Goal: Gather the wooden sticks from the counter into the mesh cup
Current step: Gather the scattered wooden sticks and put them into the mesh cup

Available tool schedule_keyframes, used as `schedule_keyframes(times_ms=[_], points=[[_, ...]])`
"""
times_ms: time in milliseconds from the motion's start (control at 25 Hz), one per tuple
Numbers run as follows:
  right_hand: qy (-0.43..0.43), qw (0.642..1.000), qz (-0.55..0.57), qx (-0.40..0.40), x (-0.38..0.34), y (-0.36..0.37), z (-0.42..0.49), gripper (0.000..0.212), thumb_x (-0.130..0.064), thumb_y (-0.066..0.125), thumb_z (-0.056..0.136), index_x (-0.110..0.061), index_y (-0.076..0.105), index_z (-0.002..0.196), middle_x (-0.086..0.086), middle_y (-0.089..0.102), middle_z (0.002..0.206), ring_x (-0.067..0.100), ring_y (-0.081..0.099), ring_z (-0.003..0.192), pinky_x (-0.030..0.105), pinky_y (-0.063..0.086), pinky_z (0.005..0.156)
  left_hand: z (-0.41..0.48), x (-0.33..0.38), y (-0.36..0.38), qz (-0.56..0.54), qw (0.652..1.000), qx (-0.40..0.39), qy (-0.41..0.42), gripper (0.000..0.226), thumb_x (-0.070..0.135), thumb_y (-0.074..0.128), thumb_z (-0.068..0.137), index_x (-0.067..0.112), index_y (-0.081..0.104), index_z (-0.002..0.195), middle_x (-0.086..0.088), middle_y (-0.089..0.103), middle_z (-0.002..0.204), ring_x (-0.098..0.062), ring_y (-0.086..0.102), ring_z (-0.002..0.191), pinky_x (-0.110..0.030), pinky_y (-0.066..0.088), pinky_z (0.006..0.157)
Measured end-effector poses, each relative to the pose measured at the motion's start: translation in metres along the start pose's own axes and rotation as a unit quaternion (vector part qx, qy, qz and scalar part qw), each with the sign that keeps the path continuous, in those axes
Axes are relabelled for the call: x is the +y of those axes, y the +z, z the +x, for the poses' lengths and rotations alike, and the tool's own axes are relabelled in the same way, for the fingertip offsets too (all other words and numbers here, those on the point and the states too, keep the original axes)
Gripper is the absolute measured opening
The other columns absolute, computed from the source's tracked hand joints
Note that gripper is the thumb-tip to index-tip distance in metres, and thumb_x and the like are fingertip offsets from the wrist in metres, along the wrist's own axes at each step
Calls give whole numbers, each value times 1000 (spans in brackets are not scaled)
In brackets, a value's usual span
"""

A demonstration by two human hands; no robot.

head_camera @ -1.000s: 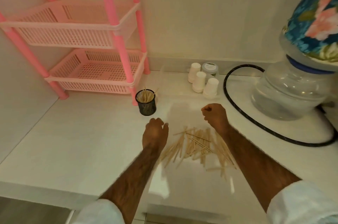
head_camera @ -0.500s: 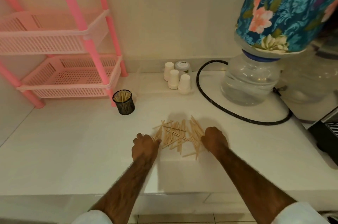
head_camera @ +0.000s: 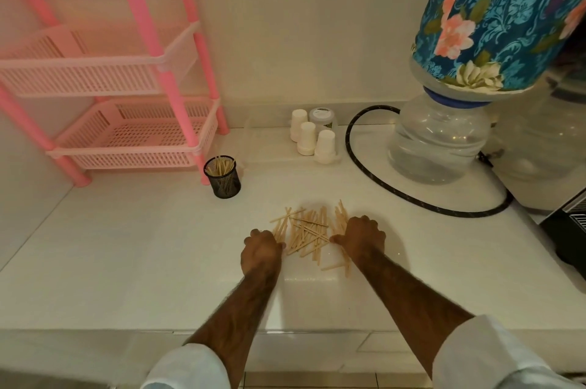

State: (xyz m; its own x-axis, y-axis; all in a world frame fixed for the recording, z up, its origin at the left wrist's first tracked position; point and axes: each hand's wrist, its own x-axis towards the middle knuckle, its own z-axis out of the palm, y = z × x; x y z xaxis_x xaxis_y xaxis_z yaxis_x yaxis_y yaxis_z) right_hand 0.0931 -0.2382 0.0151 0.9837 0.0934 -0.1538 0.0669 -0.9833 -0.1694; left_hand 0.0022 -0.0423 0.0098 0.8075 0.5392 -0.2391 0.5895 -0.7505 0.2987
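Observation:
A loose pile of thin wooden sticks (head_camera: 309, 233) lies on the white counter (head_camera: 142, 246) in front of me. My left hand (head_camera: 261, 250) sits at the pile's left edge with its fingers curled down against the nearest sticks; its fingertips are hidden. My right hand (head_camera: 361, 234) lies over the pile's right side, fingers curled over several sticks and thumb pointing left into the pile. The black mesh cup (head_camera: 222, 177) stands upright farther back to the left, apart from both hands, with several sticks in it.
A pink plastic shelf rack (head_camera: 133, 134) stands at the back left, right behind the cup. Three white paper cups (head_camera: 312, 141) and a small jar stand by the wall. A black hose (head_camera: 412, 198) loops round a water bottle (head_camera: 440, 141) under a floral cover at the right.
Both hands dropped from above the counter onto the pile's two sides during the last second. In the last half second they barely moved. My view turned to the right.

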Motion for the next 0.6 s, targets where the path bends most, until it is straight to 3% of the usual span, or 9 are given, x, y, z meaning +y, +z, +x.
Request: schedule_keyframes(times_ms=[120,320,600], points=[[3,1000,10,8,-1,1,1,47,-57,68,81,-18,63,106,3,64,107,22,59,100,37,51,81,3,-3,0,-6,1000,-5,1,41,45,60,94,13,61,120,-7,54,119,-25,53,110,-36,47,83],[16,1000,21,7,-3,-1,2,47,-57,73,77,-17,65,102,3,66,103,22,61,98,34,52,77,6,0,1,-13,1000,-1,3,39,42,65,91,13,62,117,-6,54,117,-24,54,107,-33,41,74],[24,999,40,8,-1,1,7,17,-23,60,93,-14,64,107,6,68,112,24,65,103,32,57,81,10,-1,0,2,1000,5,-4,28,27,60,95,11,63,118,-8,60,116,-26,59,106,-38,52,84]])
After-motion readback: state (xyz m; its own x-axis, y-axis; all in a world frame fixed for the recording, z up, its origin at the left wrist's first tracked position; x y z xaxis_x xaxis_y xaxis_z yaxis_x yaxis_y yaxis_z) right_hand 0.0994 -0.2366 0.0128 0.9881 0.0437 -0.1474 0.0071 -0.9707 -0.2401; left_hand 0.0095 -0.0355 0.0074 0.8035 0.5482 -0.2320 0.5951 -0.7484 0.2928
